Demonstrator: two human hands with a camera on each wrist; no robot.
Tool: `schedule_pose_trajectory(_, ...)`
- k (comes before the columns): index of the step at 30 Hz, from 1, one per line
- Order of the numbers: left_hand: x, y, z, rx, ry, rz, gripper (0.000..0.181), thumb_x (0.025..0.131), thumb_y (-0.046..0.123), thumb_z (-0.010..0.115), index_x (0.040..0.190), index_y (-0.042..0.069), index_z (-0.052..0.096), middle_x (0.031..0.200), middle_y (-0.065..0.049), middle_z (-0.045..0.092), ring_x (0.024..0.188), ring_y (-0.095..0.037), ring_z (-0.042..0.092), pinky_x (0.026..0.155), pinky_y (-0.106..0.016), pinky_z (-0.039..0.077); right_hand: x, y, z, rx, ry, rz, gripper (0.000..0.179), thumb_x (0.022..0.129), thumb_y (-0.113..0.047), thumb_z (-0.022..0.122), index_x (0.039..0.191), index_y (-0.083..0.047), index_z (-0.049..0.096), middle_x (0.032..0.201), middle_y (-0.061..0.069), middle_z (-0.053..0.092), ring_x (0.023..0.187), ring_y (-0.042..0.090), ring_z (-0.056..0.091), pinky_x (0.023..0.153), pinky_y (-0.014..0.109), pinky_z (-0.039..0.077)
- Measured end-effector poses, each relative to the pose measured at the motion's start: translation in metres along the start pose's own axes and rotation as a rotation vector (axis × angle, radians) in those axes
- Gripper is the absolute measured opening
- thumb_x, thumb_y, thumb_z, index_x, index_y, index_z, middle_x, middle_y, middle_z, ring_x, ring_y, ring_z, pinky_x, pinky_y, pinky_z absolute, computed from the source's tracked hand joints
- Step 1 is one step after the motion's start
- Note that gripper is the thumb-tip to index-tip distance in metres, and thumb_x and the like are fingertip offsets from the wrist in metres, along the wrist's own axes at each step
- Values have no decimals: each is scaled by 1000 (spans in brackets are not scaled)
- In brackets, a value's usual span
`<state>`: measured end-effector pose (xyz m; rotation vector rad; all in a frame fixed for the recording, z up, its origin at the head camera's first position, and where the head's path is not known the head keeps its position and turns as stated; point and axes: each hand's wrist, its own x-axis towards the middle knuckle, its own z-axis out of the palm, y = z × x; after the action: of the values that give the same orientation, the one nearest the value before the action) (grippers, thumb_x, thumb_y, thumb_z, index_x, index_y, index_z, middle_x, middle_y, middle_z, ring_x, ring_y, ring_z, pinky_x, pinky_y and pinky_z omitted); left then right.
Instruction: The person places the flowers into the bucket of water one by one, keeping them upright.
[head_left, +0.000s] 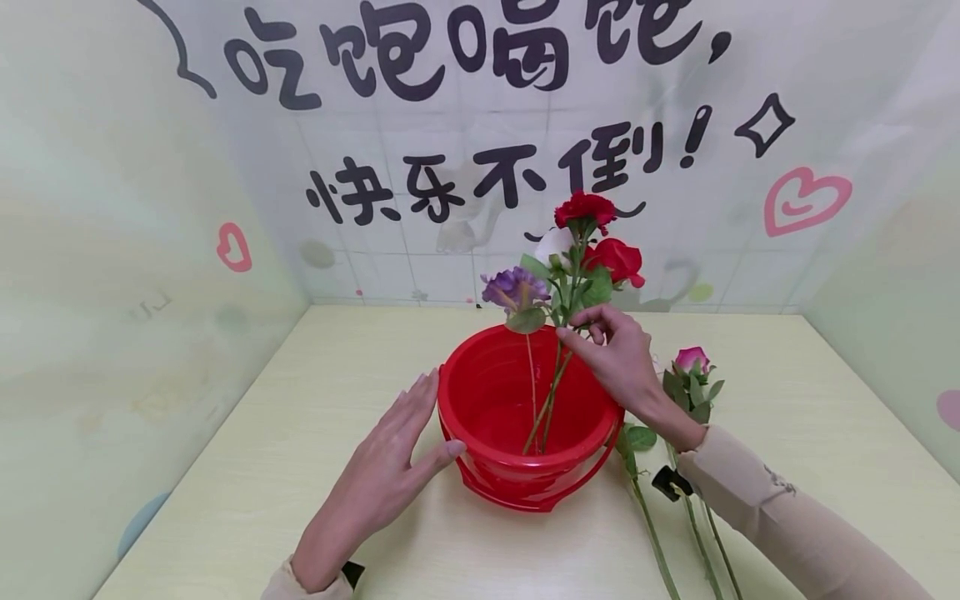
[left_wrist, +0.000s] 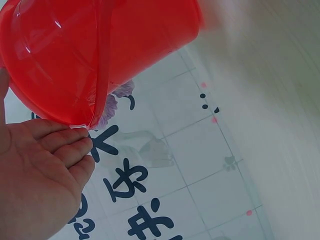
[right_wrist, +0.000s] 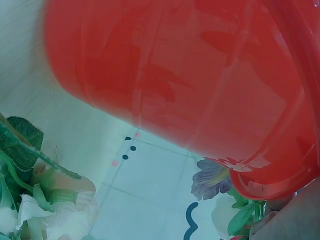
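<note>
At lower right we wear a beige sleeve [head_left: 810, 529] with a small dark marking [head_left: 780, 479]; at bottom left, a matching cuff [head_left: 311, 583] beside a black piece [head_left: 352, 573].
</note>
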<state>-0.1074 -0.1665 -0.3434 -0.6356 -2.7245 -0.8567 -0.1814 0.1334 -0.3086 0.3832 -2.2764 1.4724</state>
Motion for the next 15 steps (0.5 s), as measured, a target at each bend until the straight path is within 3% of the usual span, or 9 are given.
schedule_pose_trajectory(15,1,0,1,3,0,-8,87,97,56,66,165,15,29,168,-5,31,154,-28,27,113,-56,40,-1,2,-7,62,14,1,20,96,-12,75,107,3,67,77,9,42,69,19,39,58,26,31)
